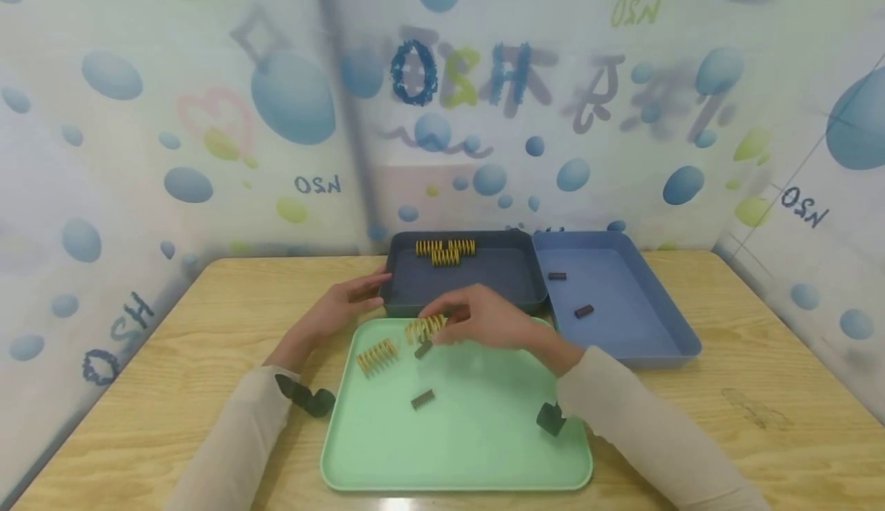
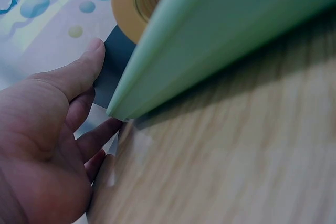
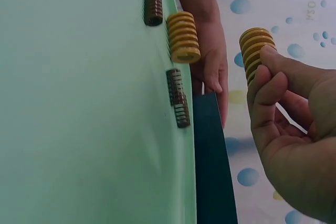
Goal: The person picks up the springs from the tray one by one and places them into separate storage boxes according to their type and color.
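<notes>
My right hand (image 1: 484, 317) pinches a yellow coil spring (image 3: 257, 48) between thumb and fingers, raised above the far side of the green tray (image 1: 512, 449). Another yellow spring (image 1: 377, 356) lies on that tray at the left. Small brown springs lie there too, one near the middle (image 1: 422, 399), another just under the held spring (image 1: 423, 350); the right wrist view shows a third brown spring (image 3: 182, 113). My left hand (image 1: 339, 311) is at the left side of the dark tray (image 1: 494, 277), fingers extended; whether it presses the wall is unclear.
Three yellow springs (image 1: 445, 256) lie at the back of the dark tray. To its right, a blue tray (image 1: 629, 326) holds two brown springs (image 1: 584, 311). All trays stand on a wooden table (image 1: 760, 388), with a patterned curtain (image 1: 588, 127) behind.
</notes>
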The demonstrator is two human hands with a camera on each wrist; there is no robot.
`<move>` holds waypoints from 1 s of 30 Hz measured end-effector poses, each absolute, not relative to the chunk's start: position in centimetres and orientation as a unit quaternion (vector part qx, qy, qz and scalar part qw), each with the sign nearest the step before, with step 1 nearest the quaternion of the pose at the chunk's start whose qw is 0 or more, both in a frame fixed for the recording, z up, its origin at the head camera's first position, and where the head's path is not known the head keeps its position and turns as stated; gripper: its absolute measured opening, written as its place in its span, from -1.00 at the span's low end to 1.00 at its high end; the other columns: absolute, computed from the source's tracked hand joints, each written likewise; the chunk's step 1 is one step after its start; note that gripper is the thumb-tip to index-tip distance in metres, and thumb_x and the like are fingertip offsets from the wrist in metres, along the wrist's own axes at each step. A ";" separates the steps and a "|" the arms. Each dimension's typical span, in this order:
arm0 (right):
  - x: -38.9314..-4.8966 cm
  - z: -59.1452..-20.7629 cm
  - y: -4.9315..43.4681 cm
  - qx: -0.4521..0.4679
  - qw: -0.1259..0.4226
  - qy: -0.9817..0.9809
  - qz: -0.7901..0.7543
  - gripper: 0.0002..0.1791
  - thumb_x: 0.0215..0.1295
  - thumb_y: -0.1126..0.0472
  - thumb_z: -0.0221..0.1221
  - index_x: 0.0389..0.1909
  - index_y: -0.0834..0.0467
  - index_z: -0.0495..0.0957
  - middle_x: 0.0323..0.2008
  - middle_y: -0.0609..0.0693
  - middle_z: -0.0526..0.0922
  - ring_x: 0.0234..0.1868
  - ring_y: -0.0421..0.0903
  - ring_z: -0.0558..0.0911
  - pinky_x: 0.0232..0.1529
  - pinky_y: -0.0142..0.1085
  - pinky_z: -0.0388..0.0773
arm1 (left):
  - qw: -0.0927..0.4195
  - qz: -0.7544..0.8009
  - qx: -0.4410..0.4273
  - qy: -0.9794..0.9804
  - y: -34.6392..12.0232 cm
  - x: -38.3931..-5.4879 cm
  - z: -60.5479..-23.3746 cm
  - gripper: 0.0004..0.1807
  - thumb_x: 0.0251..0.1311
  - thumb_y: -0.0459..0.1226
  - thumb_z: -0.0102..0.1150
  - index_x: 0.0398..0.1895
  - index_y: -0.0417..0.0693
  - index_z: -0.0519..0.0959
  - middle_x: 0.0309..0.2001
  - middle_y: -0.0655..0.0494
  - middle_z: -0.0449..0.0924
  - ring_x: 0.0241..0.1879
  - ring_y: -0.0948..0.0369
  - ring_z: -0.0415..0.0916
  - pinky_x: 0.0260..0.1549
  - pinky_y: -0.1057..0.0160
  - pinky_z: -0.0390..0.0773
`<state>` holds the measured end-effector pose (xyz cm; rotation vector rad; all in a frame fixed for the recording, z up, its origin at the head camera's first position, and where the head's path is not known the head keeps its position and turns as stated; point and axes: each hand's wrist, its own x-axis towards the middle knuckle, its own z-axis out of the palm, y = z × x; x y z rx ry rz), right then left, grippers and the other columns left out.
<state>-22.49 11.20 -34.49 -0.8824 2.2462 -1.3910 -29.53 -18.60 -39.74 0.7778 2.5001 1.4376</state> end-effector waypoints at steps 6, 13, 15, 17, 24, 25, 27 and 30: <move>-23.6 -34.2 12.4 -0.286 0.162 0.806 -0.492 -0.60 0.19 0.04 0.32 0.07 -0.09 0.59 -0.21 0.04 0.66 -0.27 0.19 0.62 -0.27 -0.05 0.55 | 0.077 0.484 0.257 0.833 -18.7 -29.7 -39.9 -0.45 0.31 -0.22 0.16 0.36 -0.01 0.35 0.44 0.17 0.12 0.34 0.07 0.20 0.34 0.00 0.05; -25.3 -34.4 13.9 -0.252 0.129 0.826 -0.488 -0.59 0.16 0.00 0.34 0.06 -0.13 0.59 0.03 -0.16 0.59 -0.09 -0.14 0.64 -0.15 -0.13 0.60 | 0.073 0.482 0.259 0.834 -18.5 -29.5 -39.8 -0.45 0.31 -0.24 0.16 0.36 -0.05 0.35 0.44 0.15 0.13 0.33 0.05 0.21 0.33 0.00 0.06; -25.8 -34.4 14.2 -0.239 0.127 0.828 -0.491 -0.59 0.16 0.01 0.34 0.07 -0.12 0.59 0.03 -0.14 0.58 -0.11 -0.10 0.65 -0.16 -0.10 0.60 | 0.071 0.480 0.258 0.836 -18.5 -29.5 -39.8 -0.45 0.31 -0.24 0.16 0.36 -0.04 0.35 0.43 0.16 0.14 0.33 0.06 0.22 0.33 0.00 0.07; -26.3 -34.5 14.4 -0.227 0.126 0.830 -0.493 -0.59 0.16 0.03 0.34 0.07 -0.11 0.59 0.05 -0.12 0.57 -0.13 -0.03 0.66 -0.16 -0.05 0.60 | 0.069 0.477 0.258 0.838 -18.6 -29.5 -39.9 -0.46 0.31 -0.25 0.15 0.36 -0.04 0.35 0.43 0.16 0.14 0.33 0.06 0.22 0.33 -0.01 0.07; -28.2 -34.9 15.2 -0.186 0.117 0.836 -0.503 -0.54 0.17 0.07 0.34 0.12 -0.04 0.56 0.12 -0.04 0.52 -0.13 0.04 0.64 -0.13 -0.02 0.58 | 0.075 0.477 0.257 0.837 -18.7 -29.5 -39.9 -0.45 0.33 -0.25 0.12 0.38 -0.03 0.32 0.44 0.16 0.11 0.36 0.05 0.15 0.35 -0.04 0.00; -28.4 -34.9 15.3 -0.181 0.117 0.837 -0.503 -0.54 0.17 0.08 0.34 0.12 -0.04 0.56 0.13 -0.04 0.51 -0.12 0.04 0.64 -0.13 -0.02 0.58 | 0.077 0.477 0.257 0.837 -18.7 -29.4 -39.8 -0.45 0.34 -0.26 0.12 0.38 -0.05 0.31 0.44 0.14 0.10 0.37 0.04 0.14 0.35 -0.04 -0.01; -28.8 -35.0 15.5 -0.174 0.119 0.840 -0.501 -0.53 0.17 0.09 0.34 0.13 -0.03 0.55 0.15 -0.02 0.50 -0.11 0.01 0.64 -0.12 -0.04 0.58 | 0.080 0.478 0.258 0.836 -18.5 -28.9 -39.2 -0.45 0.34 -0.29 0.11 0.38 -0.10 0.31 0.44 0.09 0.09 0.37 0.02 0.13 0.35 -0.05 -0.02; -29.4 -35.2 15.7 -0.162 0.121 0.843 -0.499 -0.53 0.18 0.12 0.33 0.15 0.00 0.54 0.17 -0.01 0.48 -0.11 -0.01 0.64 -0.11 -0.09 0.58 | 0.083 0.476 0.259 0.836 -18.1 -28.2 -38.1 -0.46 0.33 -0.32 0.11 0.37 -0.15 0.31 0.44 0.02 0.10 0.36 0.02 0.14 0.35 -0.04 0.00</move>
